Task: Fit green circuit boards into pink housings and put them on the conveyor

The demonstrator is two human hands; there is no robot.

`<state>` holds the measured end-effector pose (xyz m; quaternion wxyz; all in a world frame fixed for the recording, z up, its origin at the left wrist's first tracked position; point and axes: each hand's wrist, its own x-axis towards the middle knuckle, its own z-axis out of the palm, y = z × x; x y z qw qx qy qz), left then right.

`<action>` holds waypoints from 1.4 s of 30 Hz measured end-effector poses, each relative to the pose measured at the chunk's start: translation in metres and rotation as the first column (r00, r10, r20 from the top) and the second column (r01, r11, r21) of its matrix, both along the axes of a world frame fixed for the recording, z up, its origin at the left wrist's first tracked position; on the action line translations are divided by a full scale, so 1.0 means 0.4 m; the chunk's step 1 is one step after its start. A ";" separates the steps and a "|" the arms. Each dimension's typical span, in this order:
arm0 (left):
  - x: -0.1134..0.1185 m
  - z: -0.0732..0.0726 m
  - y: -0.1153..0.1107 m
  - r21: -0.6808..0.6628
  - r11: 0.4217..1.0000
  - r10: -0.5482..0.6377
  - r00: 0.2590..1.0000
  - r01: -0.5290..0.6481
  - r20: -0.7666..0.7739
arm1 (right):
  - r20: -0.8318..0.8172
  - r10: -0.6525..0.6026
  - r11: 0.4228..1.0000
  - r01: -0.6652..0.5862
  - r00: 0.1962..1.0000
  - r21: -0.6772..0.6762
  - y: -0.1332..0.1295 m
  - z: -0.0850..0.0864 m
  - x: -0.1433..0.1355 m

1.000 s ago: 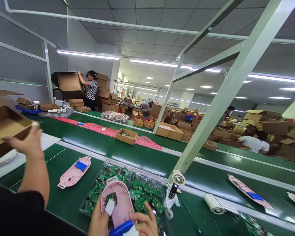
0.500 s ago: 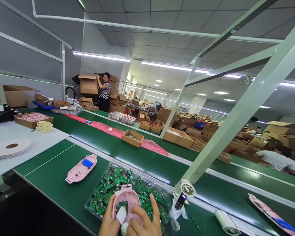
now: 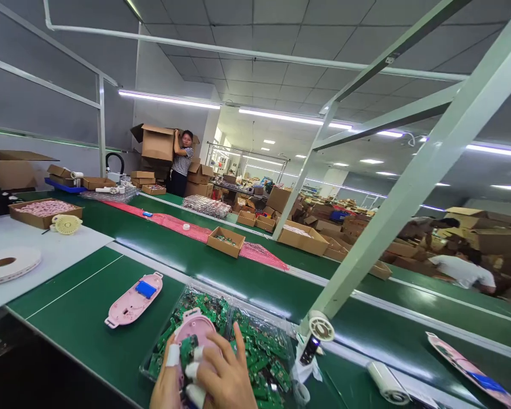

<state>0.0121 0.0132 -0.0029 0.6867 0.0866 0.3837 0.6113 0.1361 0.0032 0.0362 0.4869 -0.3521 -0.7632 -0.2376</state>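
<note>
Left fingers (image 3: 173, 355) pinch pink shell (image 3: 199, 326); right fingers (image 3: 213, 359) curled over circuit board (image 3: 189, 346), pinch unclear. Advise: steady shell, light fingertip pressure.

Left hand (image 3: 165, 379) and right hand (image 3: 229, 379) close together, low down.
From where I stand, the left is curled upright, its white-wrapped thumb (image 3: 173, 355) pointing up. The right slants in, its back showing, white-tipped fingers (image 3: 192, 371) bent toward the left, the outermost finger (image 3: 239, 341) bare and stretched upward.
</note>
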 end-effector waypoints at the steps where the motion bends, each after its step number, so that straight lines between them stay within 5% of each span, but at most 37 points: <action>1: -0.006 0.019 0.012 -0.017 1.000 0.011 1.000 -0.011 0.002 | -0.065 -0.027 0.997 0.022 0.998 -0.074 0.003 -0.011 0.013; 3: -0.021 0.057 0.038 -0.051 0.996 0.073 0.997 -0.074 -0.022 | -0.191 -0.092 0.916 0.008 0.977 -0.400 0.013 -0.037 0.042; 4: -0.028 0.074 0.051 -0.064 0.991 0.115 0.993 -0.117 -0.030 | -0.251 -0.090 0.792 -0.084 0.964 -0.605 0.019 -0.049 0.054; 5: -0.034 0.088 0.065 -0.064 0.987 0.146 0.989 -0.148 -0.031 | -0.344 -0.068 0.604 -0.235 0.937 -0.761 0.028 -0.059 0.062; 7: -0.044 0.105 0.091 -0.034 0.988 0.151 0.989 -0.151 -0.007 | -0.637 -0.120 0.194 -0.611 0.761 -0.767 0.053 -0.068 0.065; 8: -0.049 0.107 0.103 -0.011 0.991 0.135 0.991 -0.135 0.017 | -0.746 -0.210 0.062 -0.752 0.632 -0.656 0.068 -0.066 0.063; 9: -0.057 0.105 0.113 0.009 0.992 0.125 0.991 -0.126 0.048 | -0.801 -0.316 0.008 -0.843 0.509 -0.538 0.085 -0.062 0.061; 12: -0.107 0.077 0.137 -0.014 0.967 0.255 0.963 -0.255 0.084 | -0.811 -0.487 0.087 -0.907 0.323 -0.413 0.153 -0.036 0.088; 15: -0.183 0.030 0.153 -0.123 0.914 0.395 0.917 -0.387 0.054 | -0.802 -0.561 0.285 -0.862 0.203 -0.418 0.255 -0.009 0.184; 20: -0.252 -0.035 0.196 -0.206 0.949 0.262 0.960 -0.238 0.101 | -0.716 -0.696 0.537 -0.694 -0.045 -0.479 0.428 -0.003 0.389; 23: -0.247 -0.037 0.244 -0.226 0.948 0.253 0.961 -0.223 0.113 | -0.677 -0.724 0.602 -0.601 -0.133 -0.526 0.475 -0.026 0.469; 26: -0.246 -0.018 0.298 -0.269 0.940 0.252 0.959 -0.211 0.129 | -0.658 -0.740 0.612 -0.546 -0.139 -0.572 0.487 -0.053 0.508; 30: -0.270 -0.013 0.363 -0.271 0.920 0.316 0.945 -0.285 0.079 | -0.647 -0.762 0.579 -0.476 -0.026 -0.662 0.494 -0.070 0.520; 33: -0.292 -0.026 0.402 -0.269 0.901 0.359 0.933 -0.340 0.022 | -0.606 -0.783 0.533 -0.351 0.141 -0.770 0.497 -0.065 0.505; 37: -0.301 -0.024 0.431 -0.259 0.897 0.369 0.929 -0.359 -0.010 | -0.439 -0.750 0.448 -0.108 0.495 -0.887 0.478 -0.055 0.428; 40: -0.289 -0.002 0.436 -0.191 0.897 0.401 0.916 -0.399 -0.028 | -0.199 -0.559 0.398 0.050 0.805 -0.916 0.443 -0.051 0.326; 42: -0.281 0.012 0.433 -0.136 0.895 0.424 0.905 -0.425 -0.037 | 0.024 -0.404 0.352 0.180 0.915 -0.919 0.419 -0.045 0.258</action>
